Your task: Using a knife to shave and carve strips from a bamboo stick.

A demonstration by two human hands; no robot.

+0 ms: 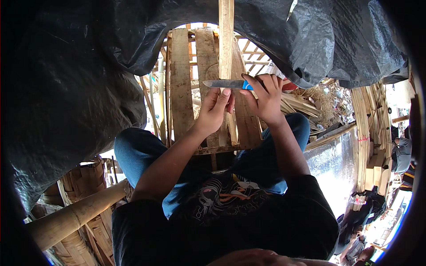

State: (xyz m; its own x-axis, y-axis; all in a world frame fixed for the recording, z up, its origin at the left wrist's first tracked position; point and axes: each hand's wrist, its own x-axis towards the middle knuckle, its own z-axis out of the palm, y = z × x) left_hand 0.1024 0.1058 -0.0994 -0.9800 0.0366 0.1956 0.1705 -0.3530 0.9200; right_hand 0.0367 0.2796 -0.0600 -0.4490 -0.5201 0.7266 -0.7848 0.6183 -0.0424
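Observation:
A long, pale strip of split bamboo (226,40) runs upright through the middle of the picture, its lower part passing down over the planks. My left hand (214,111) is closed around it, with the thumb laid along its face. Just above that thumb, a knife (225,83) lies crosswise against the strip, blade pointing left. My right hand (267,98) grips the knife's blue handle (247,85), with some fingers partly raised. Both hands are over a bench of rough wooden planks (181,80) between my bent knees.
Black plastic sheeting (66,80) hangs at the left and across the top. A thick bamboo pole (80,213) crosses at lower left, near woven bamboo baskets (73,244). Bundled bamboo strips (361,119) stand at right. Other people (355,248) are at the lower right edge.

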